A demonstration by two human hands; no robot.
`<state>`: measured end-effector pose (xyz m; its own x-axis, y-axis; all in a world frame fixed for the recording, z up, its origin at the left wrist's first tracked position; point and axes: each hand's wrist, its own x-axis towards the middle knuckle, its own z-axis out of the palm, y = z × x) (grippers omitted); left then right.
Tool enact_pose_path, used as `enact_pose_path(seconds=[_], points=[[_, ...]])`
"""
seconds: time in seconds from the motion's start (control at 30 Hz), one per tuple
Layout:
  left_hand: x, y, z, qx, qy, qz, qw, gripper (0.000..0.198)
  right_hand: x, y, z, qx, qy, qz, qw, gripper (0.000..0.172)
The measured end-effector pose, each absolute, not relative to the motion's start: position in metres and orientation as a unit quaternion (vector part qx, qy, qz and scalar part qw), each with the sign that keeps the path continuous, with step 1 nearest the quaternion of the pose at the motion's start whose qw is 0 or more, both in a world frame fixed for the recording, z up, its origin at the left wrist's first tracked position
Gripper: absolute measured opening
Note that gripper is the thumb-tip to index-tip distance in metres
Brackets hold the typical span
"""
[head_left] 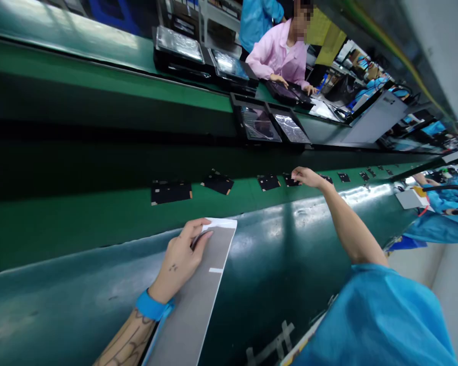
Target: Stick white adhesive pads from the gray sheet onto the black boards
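Left hand (181, 259), blue wristband (152, 306), fingers (200, 235) pressed together, curled over white-edged end of grey sheet (191, 300) on teal bench mat (80, 269). Right hand (309, 178), fingertips (294, 174) bunched on small black pad (292, 180), pinch unclear, pad among row on green conveyor (110, 223). Beyond, screens in black trays (259, 122), pink-smocked co-worker (278, 56).

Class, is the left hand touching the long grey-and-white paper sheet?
Touching: the head view shows the left hand pressed on the sheet's upper end, fingers curled over it.
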<state>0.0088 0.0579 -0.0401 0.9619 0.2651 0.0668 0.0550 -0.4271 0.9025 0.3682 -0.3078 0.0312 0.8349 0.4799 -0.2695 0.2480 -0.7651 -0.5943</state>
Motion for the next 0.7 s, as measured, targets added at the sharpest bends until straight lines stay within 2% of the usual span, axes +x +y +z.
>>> enact_pose_path(seconds=[0.17,0.33,0.7], points=[[0.006,0.061,-0.044,0.84,0.11,0.094,0.523,0.033,0.394,-0.317,0.015,-0.913,-0.177,0.265,0.254,0.022],[0.005,0.063,-0.048,0.841,0.121,0.086,0.52,0.037,0.409,-0.33,0.011,-0.908,-0.155,0.295,0.255,0.027],[0.002,0.063,-0.048,0.837,0.133,0.081,0.525,0.037,0.408,-0.33,0.009,-0.922,-0.132,0.262,0.252,0.021]])
